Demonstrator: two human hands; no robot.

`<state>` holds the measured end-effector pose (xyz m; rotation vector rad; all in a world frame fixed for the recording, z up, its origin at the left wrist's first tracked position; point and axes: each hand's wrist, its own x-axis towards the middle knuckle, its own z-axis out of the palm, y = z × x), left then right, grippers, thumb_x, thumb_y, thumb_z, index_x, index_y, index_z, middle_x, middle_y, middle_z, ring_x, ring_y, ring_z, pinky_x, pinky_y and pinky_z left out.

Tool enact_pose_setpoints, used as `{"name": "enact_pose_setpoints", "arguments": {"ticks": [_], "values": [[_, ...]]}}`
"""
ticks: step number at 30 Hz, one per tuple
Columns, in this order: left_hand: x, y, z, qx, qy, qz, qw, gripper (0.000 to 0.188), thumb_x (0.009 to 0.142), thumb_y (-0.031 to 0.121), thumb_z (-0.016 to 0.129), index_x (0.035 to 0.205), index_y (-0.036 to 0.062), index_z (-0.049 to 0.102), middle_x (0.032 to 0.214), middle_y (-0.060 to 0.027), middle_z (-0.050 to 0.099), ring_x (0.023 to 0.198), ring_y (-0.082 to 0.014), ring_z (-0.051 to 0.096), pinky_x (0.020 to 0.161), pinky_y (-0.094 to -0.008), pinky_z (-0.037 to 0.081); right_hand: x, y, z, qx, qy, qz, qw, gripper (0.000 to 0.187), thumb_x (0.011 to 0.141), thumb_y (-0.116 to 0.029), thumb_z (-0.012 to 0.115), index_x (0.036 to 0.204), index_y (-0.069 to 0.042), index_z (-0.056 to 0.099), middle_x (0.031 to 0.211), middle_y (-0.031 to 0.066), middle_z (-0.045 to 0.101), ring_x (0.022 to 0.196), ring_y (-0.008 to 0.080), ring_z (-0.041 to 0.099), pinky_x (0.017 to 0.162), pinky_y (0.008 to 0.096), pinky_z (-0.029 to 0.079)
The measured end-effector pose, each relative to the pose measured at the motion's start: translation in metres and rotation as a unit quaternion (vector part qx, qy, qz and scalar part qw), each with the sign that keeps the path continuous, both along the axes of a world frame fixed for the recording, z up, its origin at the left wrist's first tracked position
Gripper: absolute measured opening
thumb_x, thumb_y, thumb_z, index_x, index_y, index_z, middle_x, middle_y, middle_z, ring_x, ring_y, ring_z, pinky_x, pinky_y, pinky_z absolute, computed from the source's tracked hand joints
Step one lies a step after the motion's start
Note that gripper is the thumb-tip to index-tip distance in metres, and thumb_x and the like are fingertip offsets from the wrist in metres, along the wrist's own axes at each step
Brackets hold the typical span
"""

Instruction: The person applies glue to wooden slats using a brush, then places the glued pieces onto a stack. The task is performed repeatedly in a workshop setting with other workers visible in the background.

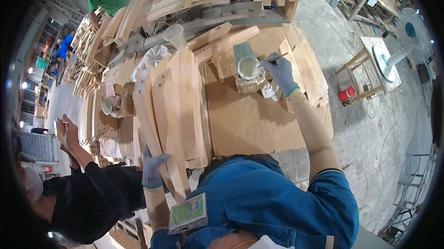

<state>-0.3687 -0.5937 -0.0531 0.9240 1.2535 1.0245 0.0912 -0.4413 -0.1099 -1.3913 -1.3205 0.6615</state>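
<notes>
Likely step: loading thin stick (282,55) with pale liquid (248,67) from round can (248,78), right of slat stack (187,105). Your gloved right hand (280,71) pinches stick by can's rim; gloved left hand (153,169) curls around pale timber slat (151,124), toward near end. Next move seemingly calls for steady, drip-free lift. Slats look smooth, long, straight-edged; cardboard (245,126) beneath can flat, brown, matte.

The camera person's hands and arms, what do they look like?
The left hand and right hand wear grey gloves with greenish cuff edges. Tan sleeves run up from the gloves; on the right, one goes under a dark-edged short blue shirt sleeve.
</notes>
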Motion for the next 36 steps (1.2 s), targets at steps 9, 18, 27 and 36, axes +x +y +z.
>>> {"name": "enact_pose_setpoints", "arguments": {"ticks": [9, 18, 27, 36], "values": [[-0.005, -0.007, 0.005, -0.008, 0.013, -0.006, 1.0, 0.057, 0.062, 0.002, 0.065, 0.116, -0.0052, 0.047, 0.091, -0.0155, 0.064, 0.079, -0.025, 0.066, 0.069, -0.034, 0.057, -0.007, -0.004, -0.01, -0.017, -0.142, -0.055, 0.988, 0.018, 0.077, -0.021, 0.066, 0.081, -0.004, 0.061, 0.073, 0.0148, 0.063, 0.07, 0.0295, 0.061, 0.063, 0.0351, 0.047], [0.009, -0.023, 0.005, -0.062, -0.065, -0.078, 0.993, 0.043, 0.074, 0.005, 0.06, 0.114, -0.0044, 0.049, 0.098, -0.0168, 0.062, 0.085, -0.0271, 0.064, 0.073, -0.0352, 0.056, -0.016, -0.011, -0.042, -0.027, 0.538, -0.049, 0.841, 0.01, 0.086, -0.005, 0.055, 0.092, 0.002, 0.059, 0.089, 0.0111, 0.061, 0.077, 0.0175, 0.061, 0.072, 0.0271, 0.055], [0.016, -0.022, 0.002, -0.005, -0.06, -0.057, 0.997, 0.077, 0.06, -0.003, 0.073, 0.129, 0.0009, 0.04, 0.117, -0.0116, 0.054, 0.105, -0.0209, 0.056, 0.082, -0.0324, 0.052, -0.016, -0.028, -0.043, -0.009, 0.123, -0.038, 0.992, 0.013, 0.086, -0.011, 0.058, 0.091, 0.001, 0.06, 0.085, 0.0064, 0.061, 0.077, 0.0135, 0.058, 0.068, 0.0224, 0.049], [0.023, -0.031, 0.027, 0.089, -0.061, -0.114, 0.988, 0.094, 0.057, -0.005, 0.076, 0.138, 0.0015, 0.028, 0.125, -0.009, 0.049, 0.112, -0.0184, 0.05, 0.092, -0.0339, 0.044, -0.112, -0.064, 0.106, 0.071, 0.505, 0.091, 0.855, 0.009, 0.087, -0.009, 0.055, 0.085, -0.001, 0.058, 0.081, 0.0105, 0.063, 0.066, 0.0172, 0.063, 0.057, 0.028, 0.055]]}}
